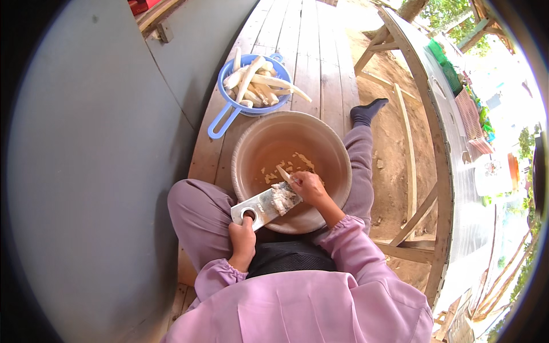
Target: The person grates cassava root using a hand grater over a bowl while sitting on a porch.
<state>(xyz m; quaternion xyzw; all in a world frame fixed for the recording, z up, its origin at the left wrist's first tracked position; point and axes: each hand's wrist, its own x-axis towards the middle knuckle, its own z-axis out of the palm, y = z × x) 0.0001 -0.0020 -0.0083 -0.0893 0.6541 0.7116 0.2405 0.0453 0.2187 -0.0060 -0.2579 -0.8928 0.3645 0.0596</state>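
My left hand grips the ring-shaped handle end of a flat metal grater, its thumb at the hole. The grater slants over the near part of a large brown basin. Pale shredded pulp lies heaped on its surface. In my right hand is a pale peeled root piece, held at the grater's far end; my fingers hide part of it. Scattered pale shreds lie on the basin's bottom. Beyond the basin, a blue plastic strainer holds several long, whitish peeled roots.
The basin and strainer stand on a wooden plank bench, between my legs and beyond. A grey wall runs along the left. At right, a wood-framed table bears a pink plastic basket and a green one.
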